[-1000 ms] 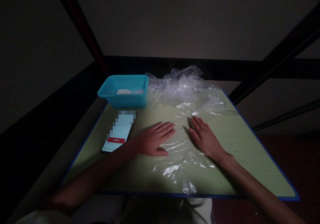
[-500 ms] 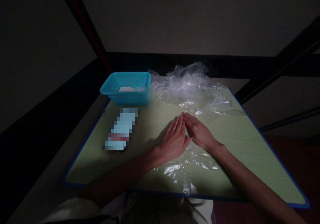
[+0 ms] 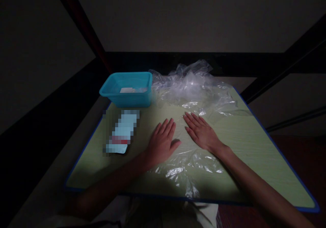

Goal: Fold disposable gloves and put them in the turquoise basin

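A thin, clear plastic bag lies flattened on the table in front of me, its near end wrinkled and shiny. My left hand lies palm down over its left side, fingers stretched out and thumb spread to the right. On the other side my right hand rests flat, fingers extended toward the far left. A gap separates the two hands, with the bag's smooth part between them. Neither hand grips anything. The bag's outer edges are hard to make out.
A pile of crumpled clear plastic bags covers the table's far side. Left of it stands a turquoise plastic basin with white pieces inside. A phone-like object, its face pixelated, lies nearer me. The pale green table has a blue edge.
My hands were together with fingertips touching; now they are apart. The left hand has slid to the left across the plastic, while the right has stayed nearly in place, its thumb now showing.
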`<state>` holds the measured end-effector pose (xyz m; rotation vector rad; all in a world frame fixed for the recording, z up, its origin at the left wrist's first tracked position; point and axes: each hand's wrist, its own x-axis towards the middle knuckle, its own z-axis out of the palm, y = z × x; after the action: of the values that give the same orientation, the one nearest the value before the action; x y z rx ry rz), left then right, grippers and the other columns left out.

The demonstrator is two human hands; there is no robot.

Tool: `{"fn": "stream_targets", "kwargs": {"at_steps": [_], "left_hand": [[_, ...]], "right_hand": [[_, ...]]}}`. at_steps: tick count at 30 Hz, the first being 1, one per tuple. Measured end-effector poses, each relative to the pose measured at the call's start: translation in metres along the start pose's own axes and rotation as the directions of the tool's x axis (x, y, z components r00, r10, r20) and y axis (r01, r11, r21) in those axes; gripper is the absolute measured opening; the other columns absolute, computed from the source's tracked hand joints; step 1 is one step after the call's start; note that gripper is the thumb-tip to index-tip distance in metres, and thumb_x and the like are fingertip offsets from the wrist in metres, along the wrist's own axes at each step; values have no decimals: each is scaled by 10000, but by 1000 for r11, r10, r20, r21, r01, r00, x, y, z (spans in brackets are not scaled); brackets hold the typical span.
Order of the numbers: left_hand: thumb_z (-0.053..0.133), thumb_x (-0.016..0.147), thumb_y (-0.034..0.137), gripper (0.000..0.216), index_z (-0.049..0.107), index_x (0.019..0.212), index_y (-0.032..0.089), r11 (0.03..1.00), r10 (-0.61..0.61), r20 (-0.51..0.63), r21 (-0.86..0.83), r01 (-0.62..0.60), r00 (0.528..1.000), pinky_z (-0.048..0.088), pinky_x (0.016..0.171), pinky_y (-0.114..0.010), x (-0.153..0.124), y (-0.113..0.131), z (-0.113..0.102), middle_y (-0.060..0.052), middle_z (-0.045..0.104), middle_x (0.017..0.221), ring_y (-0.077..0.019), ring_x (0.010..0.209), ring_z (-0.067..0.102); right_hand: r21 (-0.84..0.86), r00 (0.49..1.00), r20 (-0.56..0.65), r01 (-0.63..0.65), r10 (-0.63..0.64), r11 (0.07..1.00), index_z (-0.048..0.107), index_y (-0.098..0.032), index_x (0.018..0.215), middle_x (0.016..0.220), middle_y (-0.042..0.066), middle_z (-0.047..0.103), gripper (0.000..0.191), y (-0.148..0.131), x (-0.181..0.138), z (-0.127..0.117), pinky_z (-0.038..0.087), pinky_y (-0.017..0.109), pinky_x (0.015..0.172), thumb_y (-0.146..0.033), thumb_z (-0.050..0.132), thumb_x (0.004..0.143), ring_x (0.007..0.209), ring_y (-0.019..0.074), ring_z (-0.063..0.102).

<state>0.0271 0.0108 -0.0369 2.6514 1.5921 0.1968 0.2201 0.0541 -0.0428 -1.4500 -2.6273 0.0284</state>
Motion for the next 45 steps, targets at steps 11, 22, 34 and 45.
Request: {"fn": "stream_targets", "kwargs": {"at_steps": [11,22,34,45], "left_hand": [[410,909,413,588,344,1355,35,995,-87,-2,54,87,996,300,1070,-459,-20,-17,-2,-164,303,1461,-300,1351,270],[396,904,445,625,339,1342,4,999,-31,-18,30,32,999,247,1090,-475,-22,-7,-15,-212,269,1464,-319,1365,221],[294,921,488,650,287,1388,35,983,178,26,-46,-177,984,177,1118,-402,-32,44,2,-164,242,1487,-265,1384,184],[378,877,530,690,296,1384,68,988,130,9,-90,-129,991,194,1115,-451,-43,32,-10,-162,240,1490,-276,1385,177]], "right_hand": [[-82,992,-6,-129,129,988,339,-78,1397,1460,97,308,529,-8,0,0,286,460,1075,-330,281,935,1334,296,294],[373,1000,5,23,-27,928,318,-140,1412,1437,102,367,515,-7,-25,-40,318,447,1076,-348,296,941,1327,232,321],[86,992,-81,-86,93,993,378,-65,1374,1438,152,345,526,-45,-70,3,304,513,1061,-342,292,934,1348,281,265],[170,995,-77,-57,71,984,284,-114,1421,1471,127,287,528,-44,-77,-11,286,484,1075,-345,283,946,1360,243,237]]}}
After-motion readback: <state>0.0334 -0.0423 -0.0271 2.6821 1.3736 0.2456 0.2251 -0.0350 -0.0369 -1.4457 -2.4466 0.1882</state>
